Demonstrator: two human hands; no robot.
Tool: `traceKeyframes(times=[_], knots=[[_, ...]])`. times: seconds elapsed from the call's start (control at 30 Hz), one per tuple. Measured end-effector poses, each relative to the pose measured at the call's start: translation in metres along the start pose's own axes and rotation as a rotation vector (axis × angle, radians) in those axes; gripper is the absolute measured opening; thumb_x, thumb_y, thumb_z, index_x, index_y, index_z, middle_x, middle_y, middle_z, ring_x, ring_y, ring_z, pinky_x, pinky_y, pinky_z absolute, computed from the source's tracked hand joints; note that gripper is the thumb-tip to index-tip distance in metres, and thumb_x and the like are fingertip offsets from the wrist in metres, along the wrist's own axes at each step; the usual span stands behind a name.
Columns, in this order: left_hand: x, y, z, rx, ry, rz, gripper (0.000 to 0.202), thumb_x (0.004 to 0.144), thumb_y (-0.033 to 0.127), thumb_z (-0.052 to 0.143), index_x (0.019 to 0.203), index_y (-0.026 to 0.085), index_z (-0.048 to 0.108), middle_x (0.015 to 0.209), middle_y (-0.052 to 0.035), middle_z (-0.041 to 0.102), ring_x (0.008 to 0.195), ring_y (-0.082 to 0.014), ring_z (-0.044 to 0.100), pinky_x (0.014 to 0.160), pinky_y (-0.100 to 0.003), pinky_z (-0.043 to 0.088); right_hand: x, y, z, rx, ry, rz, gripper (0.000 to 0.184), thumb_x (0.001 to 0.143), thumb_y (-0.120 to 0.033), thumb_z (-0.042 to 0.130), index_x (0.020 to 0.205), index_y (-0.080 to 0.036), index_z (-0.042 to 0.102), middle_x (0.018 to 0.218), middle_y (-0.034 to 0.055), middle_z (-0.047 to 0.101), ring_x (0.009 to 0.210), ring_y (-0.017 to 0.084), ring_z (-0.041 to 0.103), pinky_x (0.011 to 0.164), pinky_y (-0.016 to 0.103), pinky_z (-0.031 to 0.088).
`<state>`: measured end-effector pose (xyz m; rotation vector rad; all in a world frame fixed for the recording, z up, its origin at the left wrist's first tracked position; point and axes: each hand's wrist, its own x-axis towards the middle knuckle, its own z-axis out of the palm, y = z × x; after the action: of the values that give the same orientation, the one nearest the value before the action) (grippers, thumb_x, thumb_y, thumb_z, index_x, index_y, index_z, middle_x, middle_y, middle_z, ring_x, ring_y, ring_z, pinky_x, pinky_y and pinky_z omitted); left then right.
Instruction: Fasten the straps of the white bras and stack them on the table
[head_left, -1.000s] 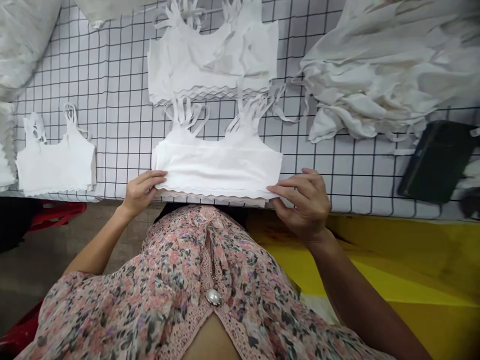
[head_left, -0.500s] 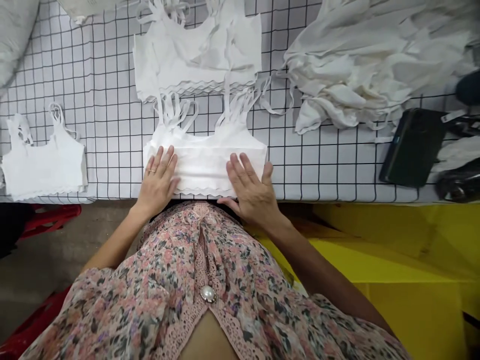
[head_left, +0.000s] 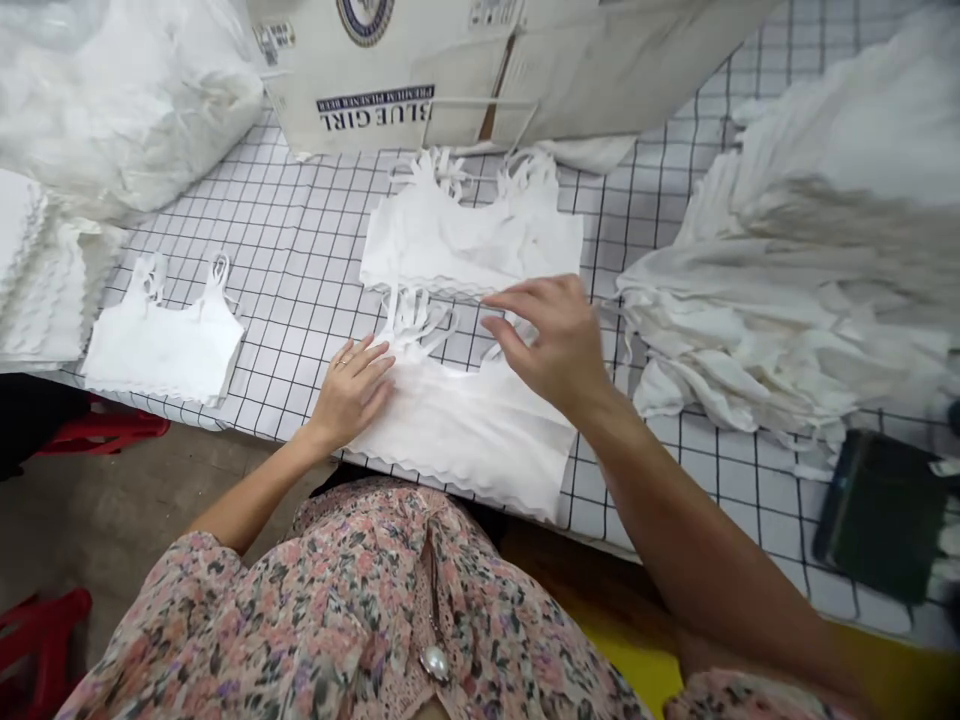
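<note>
A white scallop-hemmed crop top lies flat on the grid-patterned table top, its thin straps pointing away from me. My left hand rests on its left side, just below the strap ends, with the fingers spread. My right hand is over the right strap area, fingers extended toward the looped straps, with no clear grip on them. Behind it lies a second white crop top, and a third one lies further left.
A printed cardboard box stands at the far edge of the table. White fabric heaps fill the right side, and a dark phone lies near the right edge. A stack of scalloped pieces and a white bag sit at left.
My hands first held the hem edges, then pressed flat on the top. My right hand has now lifted to the straps, my left has moved up the top, and the view has swung, showing the box.
</note>
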<state>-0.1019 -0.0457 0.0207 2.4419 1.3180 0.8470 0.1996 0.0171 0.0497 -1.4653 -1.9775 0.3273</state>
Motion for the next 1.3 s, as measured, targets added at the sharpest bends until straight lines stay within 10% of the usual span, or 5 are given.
traceKeyframes(times=[0.37, 0.67, 0.87, 1.0, 1.3], knots=[[0.079, -0.042, -0.005, -0.335, 0.109, -0.293, 0.018, 0.100, 0.021, 0.068, 0.109, 0.019, 0.083, 0.106, -0.0086, 0.084, 0.085, -0.0151, 0.076, 0.078, -0.027, 0.066, 0.197, -0.021, 0.113, -0.107, -0.279, 0.221, 0.038, 0.089, -0.037, 0.078, 0.064, -0.020, 0.054, 0.097, 0.0191, 0.071, 0.135, 0.051, 0.048, 0.117, 0.089, 0.023], [0.129, -0.057, -0.008, -0.789, -0.071, -0.717, 0.028, 0.093, 0.018, 0.072, 0.120, 0.011, 0.077, 0.122, -0.0171, 0.083, 0.072, -0.0159, 0.078, 0.058, -0.027, 0.059, 0.195, 0.006, 0.099, 0.255, -0.164, 0.073, 0.009, 0.089, -0.028, 0.061, 0.087, -0.023, 0.068, 0.098, 0.0102, 0.074, 0.102, 0.029, 0.066, 0.104, 0.052, 0.055], [0.157, -0.056, 0.016, -0.444, -0.168, -0.658, 0.013, 0.087, 0.020, 0.083, 0.083, 0.018, 0.071, 0.070, 0.0008, 0.073, 0.059, -0.0141, 0.067, 0.069, -0.032, 0.058, 0.176, -0.010, 0.109, -0.169, -0.325, 0.171, 0.031, 0.090, -0.039, 0.072, 0.069, -0.022, 0.057, 0.088, 0.0145, 0.070, 0.134, 0.051, 0.052, 0.120, 0.088, 0.020], [0.163, -0.058, 0.027, -0.258, -0.166, -0.634, 0.024, 0.080, 0.011, 0.085, 0.069, 0.020, 0.065, 0.067, 0.0001, 0.069, 0.070, -0.0186, 0.068, 0.078, -0.035, 0.056, 0.177, -0.018, 0.122, -0.001, -0.267, 0.189, 0.008, 0.085, -0.023, 0.065, 0.078, -0.021, 0.064, 0.091, 0.0118, 0.074, 0.118, 0.040, 0.064, 0.117, 0.073, 0.042], [0.143, -0.062, 0.026, -0.184, -0.044, -0.370, 0.012, 0.092, 0.015, 0.075, 0.083, 0.019, 0.069, 0.098, -0.0048, 0.074, 0.078, -0.0164, 0.066, 0.073, -0.030, 0.051, 0.143, 0.018, 0.027, 0.249, -0.146, 0.004, 0.048, 0.083, -0.042, 0.078, 0.128, -0.027, 0.081, 0.132, 0.0118, 0.077, 0.121, 0.034, 0.068, 0.110, 0.055, 0.054]])
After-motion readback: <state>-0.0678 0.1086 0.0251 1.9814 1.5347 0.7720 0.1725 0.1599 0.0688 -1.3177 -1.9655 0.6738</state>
